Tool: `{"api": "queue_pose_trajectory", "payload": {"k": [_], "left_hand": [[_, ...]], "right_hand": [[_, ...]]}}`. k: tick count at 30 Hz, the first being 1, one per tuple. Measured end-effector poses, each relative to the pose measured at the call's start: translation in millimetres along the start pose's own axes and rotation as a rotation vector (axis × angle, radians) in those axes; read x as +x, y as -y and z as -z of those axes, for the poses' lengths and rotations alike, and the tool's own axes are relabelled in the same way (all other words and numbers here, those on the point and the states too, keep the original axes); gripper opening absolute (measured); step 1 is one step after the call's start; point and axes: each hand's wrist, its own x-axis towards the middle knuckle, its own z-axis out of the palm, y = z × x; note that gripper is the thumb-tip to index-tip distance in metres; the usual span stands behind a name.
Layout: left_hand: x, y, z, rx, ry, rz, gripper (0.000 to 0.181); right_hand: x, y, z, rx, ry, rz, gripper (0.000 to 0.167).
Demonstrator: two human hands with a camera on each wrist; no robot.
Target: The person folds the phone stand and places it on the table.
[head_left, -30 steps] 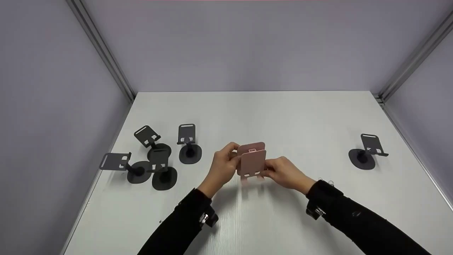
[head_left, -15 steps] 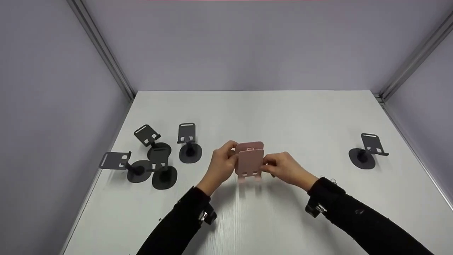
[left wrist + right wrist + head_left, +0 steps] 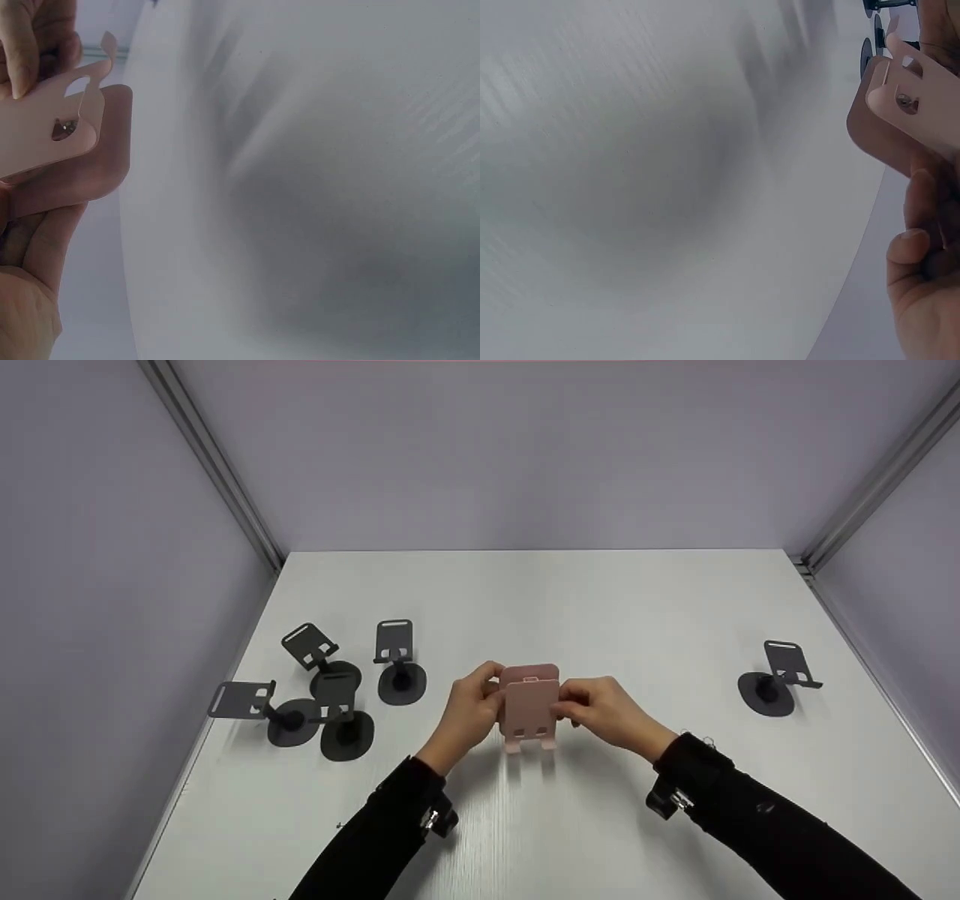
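Note:
A pink folding phone stand (image 3: pixel 531 706) is held up over the middle of the white table, its two plates lying close together with a narrow gap. Two small hooked lips point toward me at its lower end. On its left edge, my left hand (image 3: pixel 470 712) grips it between thumb and fingers. My right hand (image 3: pixel 611 714) pinches the right edge with thumb and curled fingers. The left wrist view shows the front plate (image 3: pixel 45 127) with its cutouts, tilted over the back plate (image 3: pixel 112 146). In the right wrist view, curled fingers (image 3: pixel 922 202) lie against the stand's underside.
Several dark grey phone stands with round bases cluster at the left, among them a stand (image 3: pixel 291 722) by the table edge and a separate one (image 3: pixel 401 664) nearer the middle. Another grey stand (image 3: pixel 769 690) stands far right. Grey panels (image 3: pixel 525 450) wall the table (image 3: pixel 600 607).
The pink stand's front plate has shifted slightly down and left and now sits straighter. My right hand has moved a little up along the right edge. The grey stands stay put.

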Motion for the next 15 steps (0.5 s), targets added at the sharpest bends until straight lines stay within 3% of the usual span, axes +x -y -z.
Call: {"api": "queue_pose_trajectory", "payload": {"k": [8, 15], "left_hand": [[1.5, -1.6, -1.5, -0.084, 0.035, 0.116, 0.018], [4.1, -2.3, -2.6, -0.090, 0.068, 0.226, 0.026]], "right_hand": [[-2.9, -1.2, -0.3, 0.009, -0.012, -0.019, 0.012], [-6.5, 0.1, -3.3, 0.157, -0.029, -0.129, 0.010]]}}
